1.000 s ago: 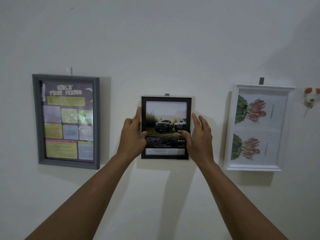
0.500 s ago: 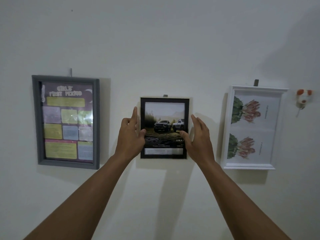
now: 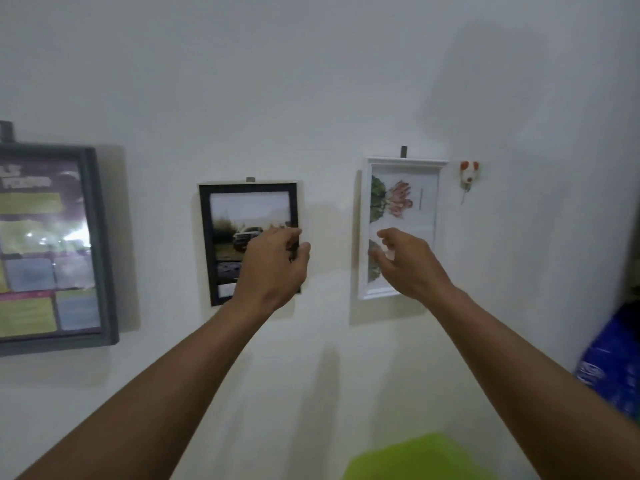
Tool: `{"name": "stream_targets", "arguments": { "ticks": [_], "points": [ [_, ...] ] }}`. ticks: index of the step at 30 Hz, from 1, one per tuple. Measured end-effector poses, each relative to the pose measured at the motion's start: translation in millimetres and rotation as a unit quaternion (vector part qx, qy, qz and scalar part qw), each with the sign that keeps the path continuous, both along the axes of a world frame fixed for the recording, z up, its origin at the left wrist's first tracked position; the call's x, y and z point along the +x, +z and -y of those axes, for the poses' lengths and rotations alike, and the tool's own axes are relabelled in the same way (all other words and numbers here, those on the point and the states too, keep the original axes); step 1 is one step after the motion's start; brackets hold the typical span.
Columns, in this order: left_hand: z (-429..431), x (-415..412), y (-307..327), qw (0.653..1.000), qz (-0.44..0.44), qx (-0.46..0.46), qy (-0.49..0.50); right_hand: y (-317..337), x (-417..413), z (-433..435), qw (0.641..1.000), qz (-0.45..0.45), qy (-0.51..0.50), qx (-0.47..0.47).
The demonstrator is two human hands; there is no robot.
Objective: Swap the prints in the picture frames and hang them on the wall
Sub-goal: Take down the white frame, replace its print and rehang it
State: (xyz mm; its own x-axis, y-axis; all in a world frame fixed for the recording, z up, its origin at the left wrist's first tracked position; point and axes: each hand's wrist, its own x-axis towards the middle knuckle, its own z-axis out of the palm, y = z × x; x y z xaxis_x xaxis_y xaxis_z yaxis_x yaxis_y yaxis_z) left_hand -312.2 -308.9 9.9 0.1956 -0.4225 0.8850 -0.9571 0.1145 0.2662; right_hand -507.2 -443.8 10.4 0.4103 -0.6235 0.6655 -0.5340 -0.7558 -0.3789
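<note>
Three frames hang on the white wall (image 3: 311, 81), each under a small hanger tab. Centre: black frame (image 3: 205, 244) w/ a truck print (image 3: 247, 211), portrait format. The left hand (image 3: 273, 268) is up in front of its right half, back of hand to the camera. Its fingers curl over the print near the frame's right border and the thumb sticks out just past that edge. Pic is motion-blurred, so can't tell if it actually pinches the edge or only hovers at it. To the right, well apart from the black one, is a white frame (image 3: 363, 230) w/ a flower print (image 3: 412, 206): two blooms one above the other, the lower one mostly hidden. The right hand (image 3: 408, 265) is in front of the lower-left part of that frame, fingers loosely curled, nothing in them. Whether its fingertips touch the glass, can't tell. Far left, cut off by the pic edge, is a bigger grey frame (image 3: 100, 244) w/ a purple poster (image 3: 41, 251) of coloured boxes, glare on the glass. Just right of the white frame's top corner there's a small orange-and-white ornament (image 3: 469, 171) on the wall, w/ a thin bit dangling below. Right edge: blue bag (image 3: 616, 368), partly out of view. Bottom centre-right: blurred lime-green thing (image 3: 415, 459), can't id it. Both forearms are bare, reaching up from the bottom corners.
</note>
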Motion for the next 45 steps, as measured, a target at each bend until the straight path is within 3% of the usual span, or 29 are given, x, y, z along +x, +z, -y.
{"name": "stream_targets", "arguments": {
  "ticks": [10, 16, 24, 34, 45],
  "points": [
    [107.6, -67.7, 13.4, 0.989, -0.078, 0.127, -0.006, 9.1, -94.7, 107.6, 0.993, -0.001, -0.064, 0.098],
    [175.1, -82.9, 2.4, 0.984, -0.151, 0.088, 0.044, 9.1, -103.0, 187.9, 0.992, 0.049, -0.016, 0.119],
    [200.1, -89.2, -10.2, 0.977, -0.212, 0.003, 0.019, -7.7, -75.6, 234.8, 0.970, 0.171, 0.086, 0.152],
    [184.3, -94.3, 12.9, 0.973, -0.227, -0.007, -0.040, -5.9, -91.3, 223.4, 0.931, 0.282, 0.143, 0.181],
    [50.0, -99.6, 15.7, 0.948, -0.281, 0.022, -0.147, -4.6, -130.0, 89.6, 0.907, 0.277, 0.219, 0.230]
  ]
}}
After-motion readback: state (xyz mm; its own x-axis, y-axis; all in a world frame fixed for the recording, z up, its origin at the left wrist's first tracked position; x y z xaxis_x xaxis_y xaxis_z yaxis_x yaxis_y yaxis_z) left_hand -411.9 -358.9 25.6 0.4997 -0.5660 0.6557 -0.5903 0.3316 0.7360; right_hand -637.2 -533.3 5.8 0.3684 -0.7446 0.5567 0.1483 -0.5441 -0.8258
